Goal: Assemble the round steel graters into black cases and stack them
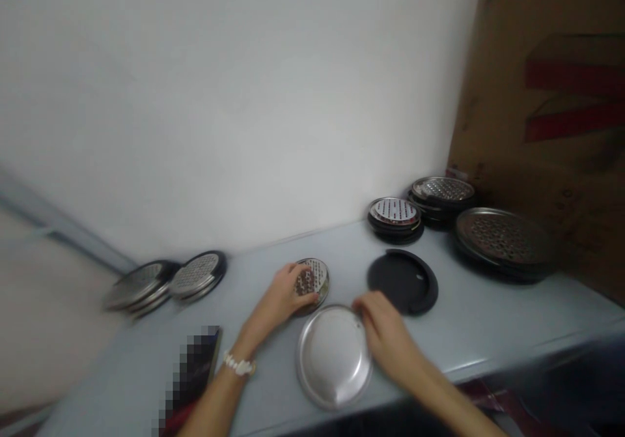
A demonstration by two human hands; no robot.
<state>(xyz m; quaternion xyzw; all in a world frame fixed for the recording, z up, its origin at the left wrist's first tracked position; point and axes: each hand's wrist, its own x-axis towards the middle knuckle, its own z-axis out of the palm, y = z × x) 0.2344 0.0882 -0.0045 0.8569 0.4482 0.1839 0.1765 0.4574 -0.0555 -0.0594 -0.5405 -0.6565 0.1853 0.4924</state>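
We see two hands at work on a pale table (pixel 469 320). The left hand (pixel 280 294) sits on a small round grater (pixel 315 279), and its fingers (pixel 303 299) curl over the edge and hold it. The side with the holes looks up. It is round, so it has no long side and points no one way. The hand hides part of it, and we cannot tell if it is lifted a bit or lying on the table.

The right hand (pixel 385 333) is open a little. Its fingers (pixel 364 305) bend onto the rim of a steel dish (pixel 333 359), but we cannot tell if they grip it. The dish lies flat near the table's front edge, with a shiny round face up. A black lid (pixel 403 282) lies just past it. Stacks of graters (pixel 394 221) sit at the back. A dark thing (pixel 193 372) by the left arm is blocked out, so we cannot make it out.
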